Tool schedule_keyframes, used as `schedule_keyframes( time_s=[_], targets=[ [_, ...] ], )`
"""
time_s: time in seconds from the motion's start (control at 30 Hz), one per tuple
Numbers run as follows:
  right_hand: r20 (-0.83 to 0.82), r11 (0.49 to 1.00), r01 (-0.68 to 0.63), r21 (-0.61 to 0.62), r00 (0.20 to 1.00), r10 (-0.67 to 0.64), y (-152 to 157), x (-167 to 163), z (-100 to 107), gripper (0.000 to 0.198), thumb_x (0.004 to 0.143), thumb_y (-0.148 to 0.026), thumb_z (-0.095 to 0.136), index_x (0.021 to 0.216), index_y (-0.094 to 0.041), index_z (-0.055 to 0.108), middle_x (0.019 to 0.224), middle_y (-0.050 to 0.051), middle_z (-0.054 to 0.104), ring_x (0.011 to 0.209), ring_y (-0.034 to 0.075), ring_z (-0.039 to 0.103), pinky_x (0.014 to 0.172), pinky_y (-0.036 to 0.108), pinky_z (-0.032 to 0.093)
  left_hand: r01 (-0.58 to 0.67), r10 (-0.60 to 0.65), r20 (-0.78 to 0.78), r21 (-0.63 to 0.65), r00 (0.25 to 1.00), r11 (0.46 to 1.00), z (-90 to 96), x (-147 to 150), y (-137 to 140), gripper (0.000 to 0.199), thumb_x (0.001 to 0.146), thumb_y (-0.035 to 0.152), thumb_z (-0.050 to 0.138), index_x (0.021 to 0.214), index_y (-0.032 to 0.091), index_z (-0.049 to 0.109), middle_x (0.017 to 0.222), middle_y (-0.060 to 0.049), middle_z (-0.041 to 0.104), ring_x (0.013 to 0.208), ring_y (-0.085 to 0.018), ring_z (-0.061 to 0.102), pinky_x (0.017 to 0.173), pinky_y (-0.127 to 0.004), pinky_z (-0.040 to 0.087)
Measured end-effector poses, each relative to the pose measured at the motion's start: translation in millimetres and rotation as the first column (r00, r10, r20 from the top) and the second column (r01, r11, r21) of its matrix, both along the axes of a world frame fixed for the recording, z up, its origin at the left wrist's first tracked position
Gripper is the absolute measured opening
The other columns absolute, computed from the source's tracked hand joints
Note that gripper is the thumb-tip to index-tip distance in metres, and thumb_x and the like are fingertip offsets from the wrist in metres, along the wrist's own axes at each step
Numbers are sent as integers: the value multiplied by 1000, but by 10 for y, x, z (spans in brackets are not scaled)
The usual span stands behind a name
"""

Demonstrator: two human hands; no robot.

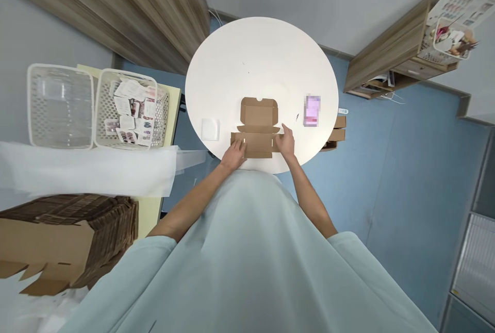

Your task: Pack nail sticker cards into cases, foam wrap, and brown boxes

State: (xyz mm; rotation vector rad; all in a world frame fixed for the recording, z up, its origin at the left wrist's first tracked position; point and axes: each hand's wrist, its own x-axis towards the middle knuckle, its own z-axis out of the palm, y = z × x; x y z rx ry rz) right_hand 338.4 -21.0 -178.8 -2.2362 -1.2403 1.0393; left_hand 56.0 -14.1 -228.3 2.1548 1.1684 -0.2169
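Observation:
A brown cardboard box [258, 143], partly unfolded, lies on the white round table close to my body. Its lid panel [259, 114] stretches away from me, and side flaps stick out left and right. My left hand [234, 154] grips the left side flap, fingers over the cardboard. On the opposite side, my right hand [285, 142] has hold of the right flap, its index finger pointing forward. Parts of both flaps are hidden under the fingers. Left of the box sits a small white square item [210, 130].
A blurred-out pink item [311, 111] is on the right of the round table [255, 44]. Plastic baskets [62, 106], one with packets [129, 111], stand left, near white wrapping sheet [88, 170] and stacked flat cardboard [77, 240]. Cardboard boxes [335, 133] show beyond the right table edge.

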Motion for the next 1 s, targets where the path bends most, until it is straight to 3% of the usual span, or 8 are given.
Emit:
schedule_keyframes(
  time_s=[0.17,0.33,0.43,0.53,0.63,0.83,0.93,1.0],
  targets=[
    [-26,982,-155,-107,988,153,436,-239,-208,89,97,-29,68,179,-18,36,168,24,49,145,40,62,126,62,52,-153,150,-34,-126,988,980,55,-19,0,78,96,32,78,167,11,52,176,-27,46,164,-44,47,134,-53,44],
    [-83,980,-185,-73,980,179,411,-298,-395,94,101,-34,67,184,-27,24,157,18,54,119,31,75,119,54,60,-306,303,-47,-190,952,933,134,28,7,85,101,36,77,176,17,39,176,-22,51,159,-41,55,127,-52,51],
    [-83,967,-242,-84,968,235,215,-280,-400,103,100,-48,76,184,-28,21,158,19,50,134,35,70,116,53,62,-416,415,-51,-221,908,882,153,38,56,106,99,35,82,183,19,20,170,-22,59,151,-43,62,121,-53,55],
    [-73,932,-336,-135,942,329,5,-257,-365,130,87,-58,92,185,-34,11,170,20,39,151,42,58,116,60,61,-457,461,-43,-239,886,856,155,38,118,125,93,32,90,185,22,6,170,-21,60,152,-44,61,119,-53,54],
    [-52,898,-399,-187,916,397,-136,-253,-331,145,80,-56,99,185,-39,0,178,21,29,153,46,55,116,65,59,-412,410,-56,-228,910,882,162,46,169,119,93,34,90,185,25,16,167,-22,60,149,-46,63,117,-54,56],
    [12,900,-373,-227,922,386,-178,-309,-287,134,88,-48,93,185,-39,2,181,20,27,149,44,61,117,61,60,-319,306,-90,-211,948,924,243,74,205,98,97,33,83,181,25,33,161,-21,59,138,-45,68,111,-51,59],
    [13,902,-366,-231,925,379,-169,-334,-263,133,87,-48,93,186,-37,4,182,21,28,150,45,59,117,61,60,-361,362,-16,-136,932,923,301,1,183,82,100,29,78,174,21,45,159,-21,59,146,-41,62,118,-49,55],
    [6,903,-364,-228,927,375,-176,-347,-249,133,86,-49,94,186,-36,6,182,21,28,152,45,58,118,60,59,-472,472,-9,-21,882,881,321,-88,165,68,103,26,70,168,18,52,159,-21,58,149,-39,60,119,-48,54]
  ],
)
